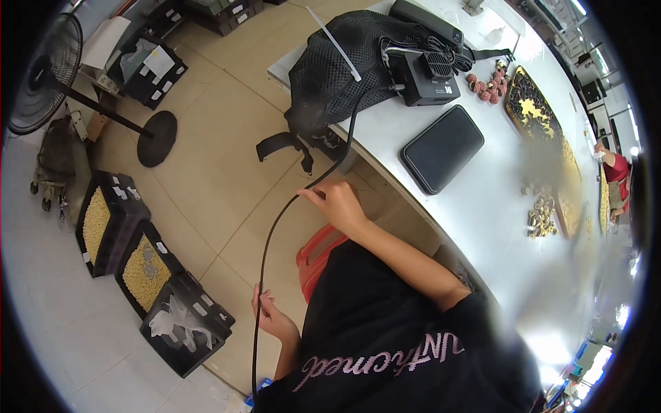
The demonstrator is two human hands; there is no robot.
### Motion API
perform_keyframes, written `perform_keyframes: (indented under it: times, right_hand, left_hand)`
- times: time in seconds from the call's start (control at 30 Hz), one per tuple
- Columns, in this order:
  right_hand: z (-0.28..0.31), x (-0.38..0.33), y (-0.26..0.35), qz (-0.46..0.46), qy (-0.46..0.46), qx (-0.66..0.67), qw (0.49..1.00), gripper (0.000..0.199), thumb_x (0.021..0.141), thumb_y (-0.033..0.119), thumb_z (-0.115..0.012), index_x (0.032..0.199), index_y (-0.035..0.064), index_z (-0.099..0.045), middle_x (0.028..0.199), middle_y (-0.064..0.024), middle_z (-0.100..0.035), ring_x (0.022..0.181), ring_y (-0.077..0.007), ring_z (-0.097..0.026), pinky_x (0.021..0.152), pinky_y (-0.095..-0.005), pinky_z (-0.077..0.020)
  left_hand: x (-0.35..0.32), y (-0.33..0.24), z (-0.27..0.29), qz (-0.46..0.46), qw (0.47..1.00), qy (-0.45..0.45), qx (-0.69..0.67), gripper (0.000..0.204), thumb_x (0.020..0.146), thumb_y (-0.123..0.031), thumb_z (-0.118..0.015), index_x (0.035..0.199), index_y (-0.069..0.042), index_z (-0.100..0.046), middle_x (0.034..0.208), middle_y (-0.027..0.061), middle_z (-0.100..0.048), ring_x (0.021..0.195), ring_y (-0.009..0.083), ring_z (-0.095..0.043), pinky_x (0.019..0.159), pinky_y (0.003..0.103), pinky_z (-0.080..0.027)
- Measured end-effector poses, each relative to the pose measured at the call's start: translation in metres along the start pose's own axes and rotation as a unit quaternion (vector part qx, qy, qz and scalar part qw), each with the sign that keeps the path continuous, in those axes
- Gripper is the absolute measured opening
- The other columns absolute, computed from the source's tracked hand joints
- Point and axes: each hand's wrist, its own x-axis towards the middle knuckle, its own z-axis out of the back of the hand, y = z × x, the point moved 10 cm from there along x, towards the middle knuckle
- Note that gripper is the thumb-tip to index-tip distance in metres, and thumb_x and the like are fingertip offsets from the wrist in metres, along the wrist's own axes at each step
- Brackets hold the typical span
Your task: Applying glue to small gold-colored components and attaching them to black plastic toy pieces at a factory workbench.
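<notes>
One black cable [273, 224], pinched by right hand [337, 206], lightly held in left hand [274, 319]; apparently was being guided, next needing slack.

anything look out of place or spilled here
The black mesh bag overhangs the white table, a black strap dangling, which looks untidy. Small gold-and-dark pieces lie loose there, possibly spilled. The black cable shows no obvious damage.

The right forearm [406, 260] stretches toward ten o'clock, the right hand [342, 206] pinching with its fingers [315, 197]; the left hand [273, 321], at seven o'clock from it, has its fingers curled.
</notes>
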Motion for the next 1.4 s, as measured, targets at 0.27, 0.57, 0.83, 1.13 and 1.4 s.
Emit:
perform_keyframes:
  times: [0.27, 0.57, 0.83, 1.13, 1.4]
  right_hand:
    - [-0.004, -0.005, -0.013, -0.021, 0.053, 0.006, 0.998, 0.039, 0.078, 0.029, -0.065, 0.062, -0.0049, -0.058, 0.059, -0.018, -0.054, 0.056, -0.0357, -0.053, 0.052, -0.0379, -0.0433]
    - [0.009, -0.025, 0.009, 0.069, 0.102, 0.122, 0.985, 0.025, 0.082, 0.022, -0.061, 0.075, -0.0021, -0.062, 0.066, -0.0172, -0.056, 0.058, -0.0291, -0.054, 0.054, -0.0359, -0.0427]
    - [0.027, -0.045, -0.019, -0.031, 0.155, 0.076, 0.985, 0.023, 0.083, 0.02, -0.059, 0.076, -0.0013, -0.059, 0.073, -0.0131, -0.058, 0.065, -0.0229, -0.056, 0.06, -0.0312, -0.0433]
    - [0.06, -0.088, -0.026, -0.062, 0.105, 0.198, 0.973, 0.02, 0.082, 0.018, -0.058, 0.078, -0.0016, -0.058, 0.074, -0.011, -0.058, 0.066, -0.0174, -0.055, 0.06, -0.0289, -0.0424]
    - [0.067, -0.12, -0.016, -0.034, 0.082, 0.268, 0.959, 0.023, 0.082, 0.02, -0.056, 0.076, -0.0025, -0.055, 0.069, -0.0135, -0.056, 0.064, -0.0214, -0.054, 0.058, -0.0314, -0.0409]
  left_hand:
    - [-0.012, 0.001, -0.083, 0.139, 0.963, 0.128, -0.19, 0.025, 0.095, -0.023, -0.043, 0.097, -0.001, -0.053, 0.091, 0.0061, -0.058, 0.083, 0.0132, -0.052, 0.076, 0.026, -0.04]
    - [-0.098, -0.228, -0.194, -0.225, 0.733, 0.509, -0.391, 0.015, 0.089, -0.008, -0.044, 0.088, 0.002, -0.055, 0.082, 0.014, -0.061, 0.075, 0.0211, -0.055, 0.071, 0.03, -0.044]
    - [-0.196, -0.322, -0.22, -0.28, 0.554, 0.635, -0.46, 0.014, 0.088, -0.007, -0.043, 0.087, 0.002, -0.053, 0.08, 0.0153, -0.061, 0.068, 0.0205, -0.056, 0.063, 0.029, -0.046]
    - [-0.273, -0.349, -0.251, -0.272, 0.529, 0.703, -0.39, 0.011, 0.087, -0.002, -0.044, 0.087, 0.001, -0.055, 0.081, 0.0141, -0.062, 0.072, 0.021, -0.058, 0.066, 0.028, -0.046]
    - [-0.32, -0.349, -0.268, -0.25, 0.531, 0.734, -0.341, 0.014, 0.089, -0.005, -0.044, 0.085, 0.002, -0.056, 0.082, 0.0125, -0.061, 0.073, 0.0186, -0.057, 0.067, 0.028, -0.046]
